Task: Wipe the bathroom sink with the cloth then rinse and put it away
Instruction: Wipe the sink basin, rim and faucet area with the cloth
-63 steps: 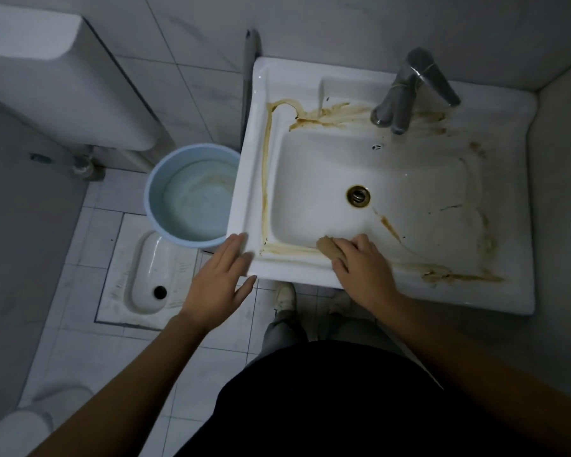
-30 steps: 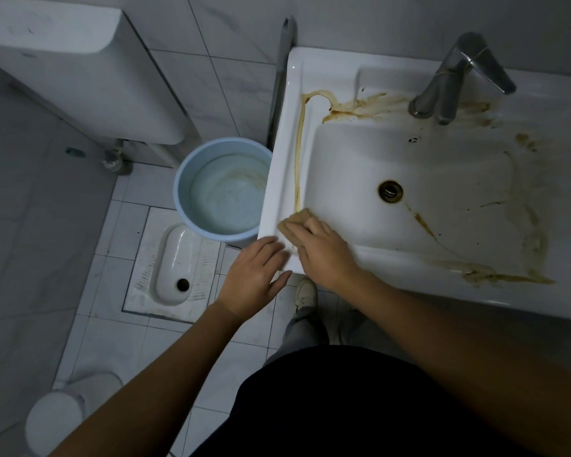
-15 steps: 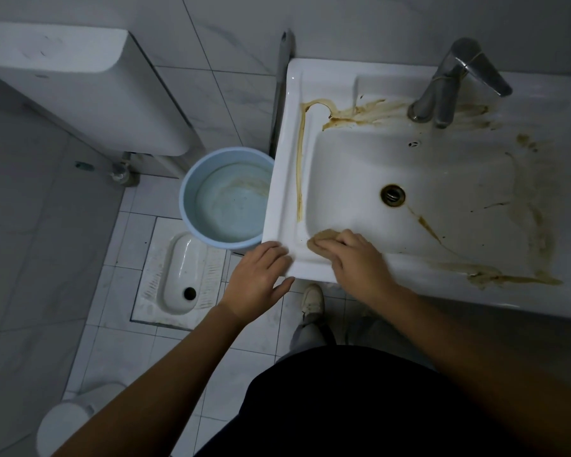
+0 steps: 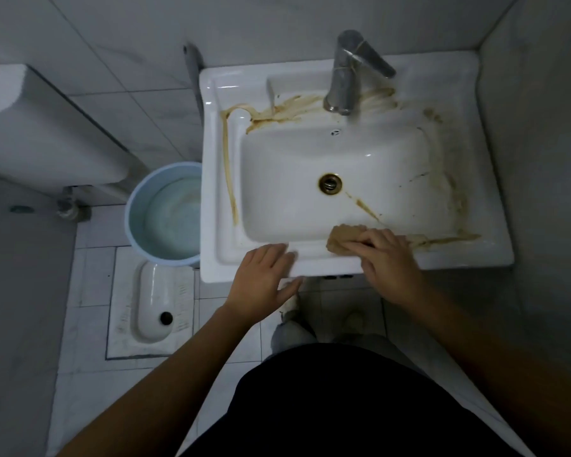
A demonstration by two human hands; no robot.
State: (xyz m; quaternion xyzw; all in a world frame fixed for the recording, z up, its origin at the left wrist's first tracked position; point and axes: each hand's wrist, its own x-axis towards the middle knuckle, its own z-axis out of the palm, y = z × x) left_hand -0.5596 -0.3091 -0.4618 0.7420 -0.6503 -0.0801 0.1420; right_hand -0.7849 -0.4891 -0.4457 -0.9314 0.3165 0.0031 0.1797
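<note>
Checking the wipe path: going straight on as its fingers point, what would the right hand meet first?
Past the cloth under its fingers, the right hand would run along the sink rim and likely meet the left hand; depth unclear.

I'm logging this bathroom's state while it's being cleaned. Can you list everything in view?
White ceramic sink: one, white, in the corner at the back wall.
Chrome tap: one, silver, on the sink's back ledge.
Brass drain: one, gold, basin centre.
Brown stains: several, brown, around the basin's edges.
Tan cloth: one, tan, basin's front edge.
Light blue plastic bucket: one, light blue, floor left of the sink.
White squat toilet pan: one, white, set into the floor tiles.
White wall cistern: one, white, left wall.
Left hand: one, flat on the sink's front rim.
Right hand: one, on the cloth.
</note>
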